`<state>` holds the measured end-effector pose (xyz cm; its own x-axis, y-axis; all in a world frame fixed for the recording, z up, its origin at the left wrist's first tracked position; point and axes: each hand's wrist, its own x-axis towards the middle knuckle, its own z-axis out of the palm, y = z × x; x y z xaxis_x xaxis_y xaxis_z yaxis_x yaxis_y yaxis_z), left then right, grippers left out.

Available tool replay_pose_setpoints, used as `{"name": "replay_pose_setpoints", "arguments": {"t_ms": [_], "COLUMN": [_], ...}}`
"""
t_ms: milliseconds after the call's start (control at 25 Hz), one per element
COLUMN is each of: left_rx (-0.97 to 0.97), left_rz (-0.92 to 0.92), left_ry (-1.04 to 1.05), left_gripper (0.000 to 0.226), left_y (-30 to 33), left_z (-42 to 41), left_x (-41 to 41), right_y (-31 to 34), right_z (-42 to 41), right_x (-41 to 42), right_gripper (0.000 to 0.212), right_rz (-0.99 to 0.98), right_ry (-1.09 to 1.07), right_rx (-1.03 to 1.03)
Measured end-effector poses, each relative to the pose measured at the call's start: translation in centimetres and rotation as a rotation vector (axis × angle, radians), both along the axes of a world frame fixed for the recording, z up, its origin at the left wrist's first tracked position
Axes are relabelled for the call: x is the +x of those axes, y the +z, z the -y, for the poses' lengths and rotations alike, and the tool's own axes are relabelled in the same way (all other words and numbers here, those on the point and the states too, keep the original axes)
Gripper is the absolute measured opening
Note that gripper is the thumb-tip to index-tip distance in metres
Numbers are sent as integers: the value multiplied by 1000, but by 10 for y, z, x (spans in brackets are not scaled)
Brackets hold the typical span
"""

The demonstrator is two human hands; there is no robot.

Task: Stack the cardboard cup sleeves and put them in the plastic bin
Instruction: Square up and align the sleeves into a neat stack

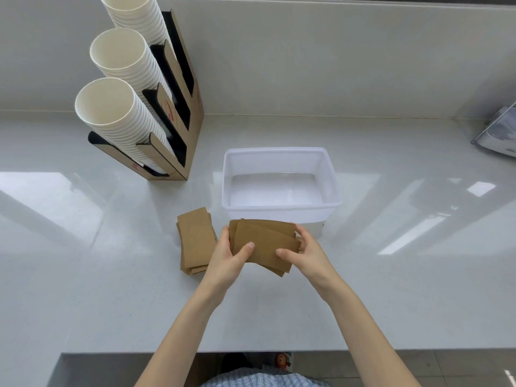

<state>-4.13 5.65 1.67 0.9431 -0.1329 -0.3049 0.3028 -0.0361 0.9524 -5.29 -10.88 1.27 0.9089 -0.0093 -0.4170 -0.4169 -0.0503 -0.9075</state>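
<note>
A fanned bunch of brown cardboard cup sleeves [265, 244] is held just above the counter, in front of the plastic bin. My left hand [226, 261] grips its left edge, thumb on top. My right hand [305, 254] holds its right edge, thumb on the top sleeve. A second pile of flat sleeves [195, 240] lies on the counter to the left, partly behind my left hand. The translucent white plastic bin [329, 177] stands just beyond, with nothing inside it.
A cardboard dispenser [181, 118] with three stacks of white paper cups [111, 107] leans at the back left. A grey object [499, 132] sits at the far right edge. The glossy white counter's front edge [111, 352] runs below my forearms.
</note>
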Motion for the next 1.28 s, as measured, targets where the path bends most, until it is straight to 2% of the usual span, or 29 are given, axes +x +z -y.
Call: {"name": "replay_pose_setpoints", "arguments": {"t_ms": [360,480,600,720,920,1160,1280], "left_rx": [256,326,368,417,441,453,455], "left_rz": [100,98,79,89,102,79,87], "left_ry": [-107,-123,-143,-152,-185,-173,-160], "left_gripper": [26,47,60,56,52,70,59], "left_y": [-30,-44,-56,-59,-60,-59,-60], "left_z": [19,21,20,20,20,27,25], "left_x": [-2,-6,-9,-10,-9,-9,-9], "right_y": [-22,-33,-42,-44,-48,-48,-49], "right_z": [14,14,14,15,14,-5,-4], "right_x": [-12,-19,-22,-23,-24,-24,-27], "right_gripper": [40,47,66,70,49,67,64], "right_rz": [150,143,129,175,248,233,247], "right_ry": [-71,-40,-18,22,66,65,43], "right_rx": [-279,-324,-334,-366,-483,-477,-495]}}
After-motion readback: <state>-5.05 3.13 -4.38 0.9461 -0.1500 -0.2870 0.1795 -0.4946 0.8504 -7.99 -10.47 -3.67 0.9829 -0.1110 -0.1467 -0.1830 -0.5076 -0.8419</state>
